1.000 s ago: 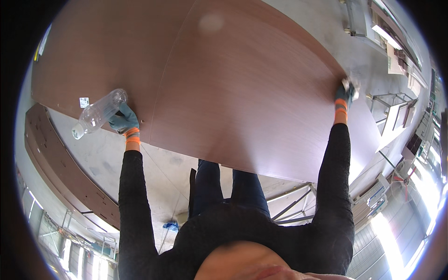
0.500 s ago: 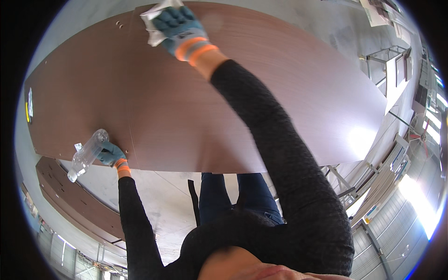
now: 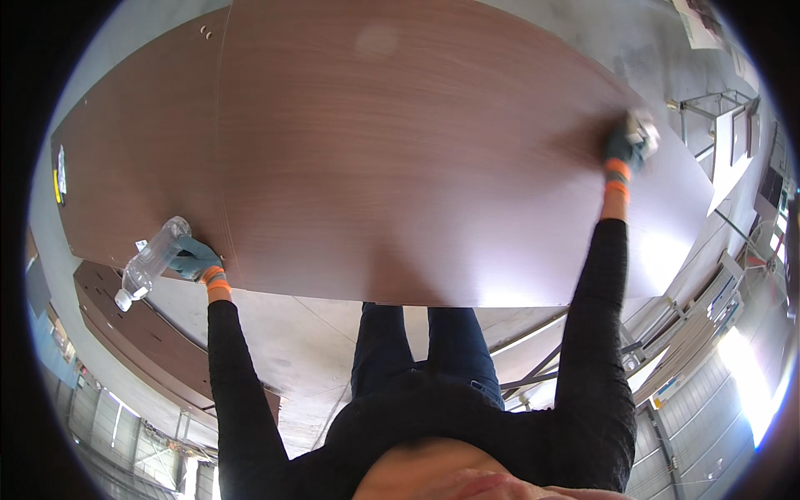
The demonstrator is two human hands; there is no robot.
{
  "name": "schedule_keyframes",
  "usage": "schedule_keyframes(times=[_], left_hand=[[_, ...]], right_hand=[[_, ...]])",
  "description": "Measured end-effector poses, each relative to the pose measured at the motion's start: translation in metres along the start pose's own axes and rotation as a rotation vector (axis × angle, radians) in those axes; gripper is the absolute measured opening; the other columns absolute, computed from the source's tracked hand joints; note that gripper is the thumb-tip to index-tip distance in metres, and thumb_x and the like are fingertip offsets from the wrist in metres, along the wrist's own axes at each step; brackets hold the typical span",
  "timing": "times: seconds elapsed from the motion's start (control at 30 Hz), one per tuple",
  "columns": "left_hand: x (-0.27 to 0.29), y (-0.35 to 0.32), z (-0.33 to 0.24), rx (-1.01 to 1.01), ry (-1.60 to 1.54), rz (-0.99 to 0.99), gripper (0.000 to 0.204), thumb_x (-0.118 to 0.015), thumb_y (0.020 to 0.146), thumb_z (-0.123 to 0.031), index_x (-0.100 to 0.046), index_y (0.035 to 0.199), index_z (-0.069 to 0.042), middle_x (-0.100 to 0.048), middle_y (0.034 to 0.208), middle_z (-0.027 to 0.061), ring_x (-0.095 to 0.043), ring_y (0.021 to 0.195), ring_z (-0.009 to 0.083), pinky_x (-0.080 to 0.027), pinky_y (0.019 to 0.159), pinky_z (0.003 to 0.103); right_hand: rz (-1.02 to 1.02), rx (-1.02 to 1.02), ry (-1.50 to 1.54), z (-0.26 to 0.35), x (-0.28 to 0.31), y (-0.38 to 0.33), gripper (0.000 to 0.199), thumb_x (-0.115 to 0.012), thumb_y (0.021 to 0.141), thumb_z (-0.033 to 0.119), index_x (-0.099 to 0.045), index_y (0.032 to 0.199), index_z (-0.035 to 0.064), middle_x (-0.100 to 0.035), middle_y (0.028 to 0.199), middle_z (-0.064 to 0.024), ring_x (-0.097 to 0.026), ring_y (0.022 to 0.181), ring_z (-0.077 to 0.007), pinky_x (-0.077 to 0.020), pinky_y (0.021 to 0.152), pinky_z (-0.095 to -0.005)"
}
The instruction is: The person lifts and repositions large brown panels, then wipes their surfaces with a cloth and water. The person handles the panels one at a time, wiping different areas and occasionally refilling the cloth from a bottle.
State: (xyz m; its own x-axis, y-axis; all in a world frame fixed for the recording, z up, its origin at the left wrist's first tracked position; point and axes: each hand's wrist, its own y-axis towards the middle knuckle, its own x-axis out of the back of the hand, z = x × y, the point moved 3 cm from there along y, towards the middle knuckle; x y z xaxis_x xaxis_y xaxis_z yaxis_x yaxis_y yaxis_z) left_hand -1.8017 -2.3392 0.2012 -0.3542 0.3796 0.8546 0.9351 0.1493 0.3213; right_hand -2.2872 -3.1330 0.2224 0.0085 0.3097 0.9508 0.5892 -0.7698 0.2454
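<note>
A large brown wood-grain panel (image 3: 350, 167) spreads out in front of me, with a thin seam across its left part. My left hand (image 3: 197, 259), in a grey-blue glove with an orange cuff, is closed around a clear plastic bottle (image 3: 152, 260) near the panel's front left edge. The bottle is tilted, its white cap toward the lower left. Over at the panel's right end, my right hand (image 3: 627, 147), gloved alike, presses a whitish cloth (image 3: 642, 132) onto the surface. Motion blurs this hand and the cloth somewhat.
A yellow-and-black tool (image 3: 59, 187) lies at the panel's left edge. Small round pieces (image 3: 207, 32) sit near the far left edge. More brown boards (image 3: 137, 342) are below at left. A metal frame rack (image 3: 708, 117) stands beyond the right end.
My right hand has swept with the cloth from the far left-middle of the panel to its right end. My left hand still holds the bottle in nearly the same place.
</note>
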Motion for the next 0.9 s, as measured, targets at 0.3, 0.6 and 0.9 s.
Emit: schedule_keyframes(times=[0.3, 0.6, 0.9], left_hand=[[-0.009, -0.010, -0.024, -0.089, -0.054, -0.023, 0.064, -0.065, 0.100, -0.048, -0.055, 0.129, 0.008, -0.070, 0.118, 0.0270, -0.071, 0.101, 0.0418, -0.058, 0.086, 0.049], [0.004, -0.003, -0.010, -0.017, -0.039, 0.021, 0.066, -0.065, 0.100, -0.049, -0.053, 0.135, 0.006, -0.069, 0.123, 0.0264, -0.070, 0.107, 0.0410, -0.056, 0.089, 0.050], [-0.003, -0.009, -0.017, 0.050, 0.010, 0.014, 0.063, -0.066, 0.099, -0.048, -0.054, 0.133, 0.005, -0.071, 0.120, 0.0242, -0.071, 0.105, 0.0404, -0.058, 0.088, 0.048]], right_hand=[[0.131, 0.682, 0.528, 0.598, 0.140, -0.092, 0.058, -0.059, 0.098, 0.040, -0.053, 0.153, 0.0245, -0.046, 0.161, 0.0010, -0.036, 0.154, -0.0248, -0.0177, 0.130, -0.0535], [0.019, 0.217, 0.478, 0.245, 0.060, -0.065, 0.057, -0.059, 0.098, 0.024, -0.050, 0.152, 0.0094, -0.050, 0.155, -0.0191, -0.044, 0.145, -0.0382, -0.0359, 0.121, -0.0458], [0.044, -0.360, -0.096, -0.041, 0.015, -0.124, 0.020, -0.051, 0.102, 0.015, -0.069, 0.097, 0.0086, -0.068, 0.094, -0.0090, -0.066, 0.085, -0.0271, -0.0531, 0.074, -0.0388]])
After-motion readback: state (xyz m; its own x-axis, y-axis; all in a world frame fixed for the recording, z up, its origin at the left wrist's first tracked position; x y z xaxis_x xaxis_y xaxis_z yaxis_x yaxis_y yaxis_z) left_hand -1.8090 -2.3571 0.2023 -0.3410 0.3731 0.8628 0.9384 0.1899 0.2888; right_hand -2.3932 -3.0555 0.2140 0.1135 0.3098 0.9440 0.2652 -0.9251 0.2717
